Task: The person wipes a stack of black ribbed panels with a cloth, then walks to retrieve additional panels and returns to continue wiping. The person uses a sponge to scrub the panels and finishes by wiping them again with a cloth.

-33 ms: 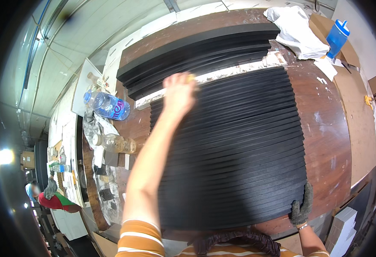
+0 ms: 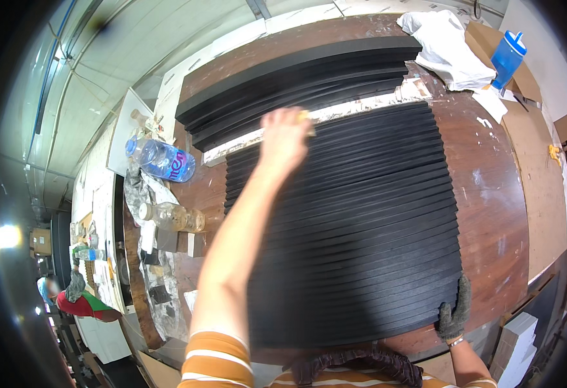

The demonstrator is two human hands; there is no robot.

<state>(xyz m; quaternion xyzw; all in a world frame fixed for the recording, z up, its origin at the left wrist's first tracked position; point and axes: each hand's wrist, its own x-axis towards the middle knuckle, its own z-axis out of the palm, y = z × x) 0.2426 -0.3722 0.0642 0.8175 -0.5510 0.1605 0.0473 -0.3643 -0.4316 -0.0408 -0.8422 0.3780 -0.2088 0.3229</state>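
A wide row of long black strips [image 2: 354, 233] lies side by side on the brown table. My bare left hand [image 2: 285, 139] is closed at the row's far edge, beside a stained white strip [image 2: 361, 108]. A small yellow piece [image 2: 303, 116] shows at its fingertips; motion blur and the fingers hide its kind. My right hand [image 2: 453, 313], in a dark grey knitted glove, lies against the row's near right corner, fingers stretched along the strip ends and thumb apart. Beyond the white strip is a stack of more black strips [image 2: 296, 68].
Plastic bottles [image 2: 167, 161] and a jar-like bottle [image 2: 173, 216] stand left on the brown table [image 2: 490, 213]. A white cloth [image 2: 448, 48], a blue tumbler [image 2: 508, 59] and cardboard [image 2: 545, 194] are at the right. Another person [image 2: 86, 304] is at the far left.
My left hand has shifted a little to the right along the row's far edge with the yellow piece. My right hand has stayed in place.
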